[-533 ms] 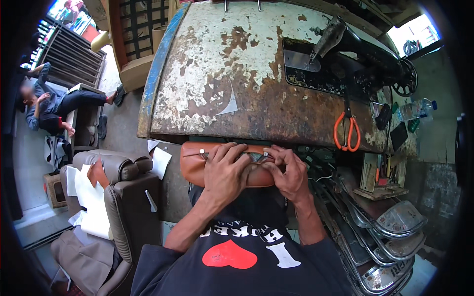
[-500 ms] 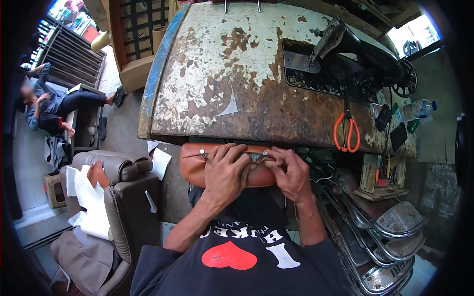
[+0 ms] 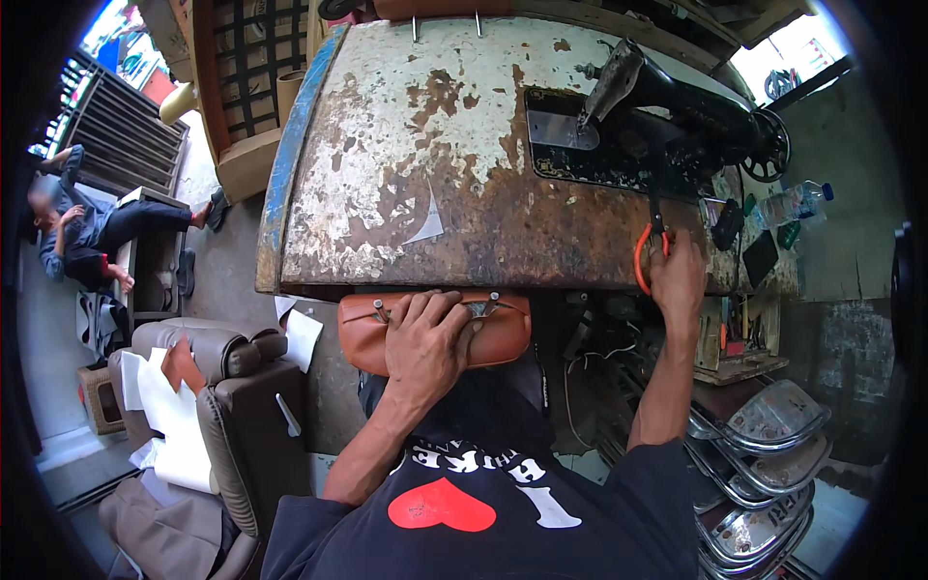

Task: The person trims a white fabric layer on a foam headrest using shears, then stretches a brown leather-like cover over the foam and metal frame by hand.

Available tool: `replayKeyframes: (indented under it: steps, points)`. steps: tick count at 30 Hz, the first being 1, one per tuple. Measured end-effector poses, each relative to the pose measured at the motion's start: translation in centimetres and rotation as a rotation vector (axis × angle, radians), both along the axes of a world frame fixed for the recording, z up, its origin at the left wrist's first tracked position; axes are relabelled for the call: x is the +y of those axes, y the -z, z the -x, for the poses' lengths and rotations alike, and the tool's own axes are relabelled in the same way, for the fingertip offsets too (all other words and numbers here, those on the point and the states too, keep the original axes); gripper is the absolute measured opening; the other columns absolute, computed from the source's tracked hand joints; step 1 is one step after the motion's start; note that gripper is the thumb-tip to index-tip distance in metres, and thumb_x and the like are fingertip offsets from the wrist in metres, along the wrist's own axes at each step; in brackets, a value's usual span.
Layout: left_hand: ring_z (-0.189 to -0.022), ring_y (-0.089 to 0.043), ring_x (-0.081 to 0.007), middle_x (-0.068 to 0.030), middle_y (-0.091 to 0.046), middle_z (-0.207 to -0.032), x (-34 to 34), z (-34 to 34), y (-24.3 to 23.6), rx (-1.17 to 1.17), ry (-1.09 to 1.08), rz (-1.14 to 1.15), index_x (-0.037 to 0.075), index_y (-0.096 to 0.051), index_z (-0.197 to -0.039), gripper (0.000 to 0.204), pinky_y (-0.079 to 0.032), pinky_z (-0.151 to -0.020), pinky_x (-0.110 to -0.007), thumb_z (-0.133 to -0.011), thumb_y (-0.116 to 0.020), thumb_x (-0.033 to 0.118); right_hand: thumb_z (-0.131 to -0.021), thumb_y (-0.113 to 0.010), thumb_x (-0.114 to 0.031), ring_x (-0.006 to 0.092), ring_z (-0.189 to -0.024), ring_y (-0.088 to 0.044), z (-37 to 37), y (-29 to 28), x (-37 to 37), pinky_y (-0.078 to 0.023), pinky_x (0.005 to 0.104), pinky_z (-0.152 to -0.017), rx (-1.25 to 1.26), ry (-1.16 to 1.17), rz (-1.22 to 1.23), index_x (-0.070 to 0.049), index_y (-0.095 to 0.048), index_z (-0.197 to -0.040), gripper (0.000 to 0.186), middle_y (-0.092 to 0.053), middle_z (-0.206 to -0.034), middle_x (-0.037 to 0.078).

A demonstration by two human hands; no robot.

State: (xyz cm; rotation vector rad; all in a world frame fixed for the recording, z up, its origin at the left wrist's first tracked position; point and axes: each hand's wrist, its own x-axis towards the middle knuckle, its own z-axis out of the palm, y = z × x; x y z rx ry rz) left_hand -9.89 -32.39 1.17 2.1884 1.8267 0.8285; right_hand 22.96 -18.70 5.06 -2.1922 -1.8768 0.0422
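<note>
A brown leather headrest (image 3: 505,336) lies across my lap at the table's front edge, its two metal posts pointing up. My left hand (image 3: 427,333) grips its middle, fingers curled over the top where the cover gapes between the posts. Out to the right, my right hand (image 3: 680,275) is closed on the orange handle of the scissors (image 3: 642,259). Their dark blades lie on the tabletop, pointing toward the sewing machine, and my fingers hide one handle loop.
A black sewing machine (image 3: 677,106) stands on the worn wooden table (image 3: 387,174), near a white scrap (image 3: 427,220). Another headrest (image 3: 445,10) lies at the far edge. Left are a brown padded seat (image 3: 271,406) and a reclining person (image 3: 77,222); right, stacked metal chair frames (image 3: 764,483).
My right hand has left the headrest and reached right to the scissors on the table. My left hand stays on the headrest. The view has shifted slightly.
</note>
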Motion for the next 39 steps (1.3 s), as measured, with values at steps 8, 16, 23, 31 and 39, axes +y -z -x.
replayKeyframes:
  steps: [8,16,23,31,39]
  points:
    - [-0.106,-0.064,-0.0272,-0.0062,-0.071,-0.113,0.2,0.0,-0.7,0.027,-0.028,-0.004,0.01,-0.072,-0.096,0.019,-0.045,-0.095,-0.042,-0.085,-0.079,0.024,-0.09,-0.067,-0.011,0.0145,-0.069,-0.066,2.9,-1.9,-10.0,-0.055,0.0262,-0.055,1.385,0.114,0.139,-0.003,-0.051,-0.137,0.051,-0.065,-0.095,0.009]
    - [-0.106,-0.064,-0.0274,-0.0058,-0.071,-0.114,0.6,-0.5,-0.9,0.033,-0.002,-0.01,0.01,-0.073,-0.098,0.019,-0.044,-0.094,-0.041,-0.085,-0.079,0.023,-0.108,-0.052,-0.014,0.0097,-0.059,-0.058,9.5,0.1,-21.7,-0.055,0.0256,-0.058,1.748,-0.148,0.828,0.003,-0.042,-0.149,0.045,-0.053,-0.08,0.002]
    - [-0.11,-0.063,-0.0244,-0.0047,-0.069,-0.116,0.1,-0.3,-0.6,0.039,-0.006,-0.008,0.012,-0.071,-0.099,0.017,-0.042,-0.099,-0.041,-0.087,-0.076,0.022,-0.112,-0.05,-0.031,0.0086,-0.057,-0.059,10.0,-0.2,-19.9,-0.054,0.026,-0.055,1.499,-0.284,0.92,0.002,-0.048,-0.139,0.042,-0.054,-0.08,0.003]
    - [-0.108,-0.065,-0.0273,-0.0055,-0.07,-0.116,0.2,-0.5,-0.5,0.059,-0.02,-0.033,0.011,-0.072,-0.1,0.019,-0.044,-0.096,-0.042,-0.087,-0.078,0.024,-0.111,-0.052,-0.038,0.0078,-0.057,-0.06,10.2,-0.4,-20.1,-0.053,0.0259,-0.053,1.345,-0.2,0.961,-0.003,-0.053,-0.139,0.046,-0.056,-0.077,0.001]
    - [-0.113,-0.064,-0.0269,-0.006,-0.069,-0.118,0.0,-0.1,-0.1,0.058,0.003,-0.025,0.013,-0.072,-0.102,0.016,-0.042,-0.102,-0.044,-0.089,-0.073,0.023,-0.104,-0.066,-0.034,0.0106,-0.065,-0.064,10.5,-0.4,-19.2,-0.054,0.0296,-0.063,1.1,-0.296,0.843,-0.003,-0.06,-0.135,0.044,-0.065,-0.091,0.006]
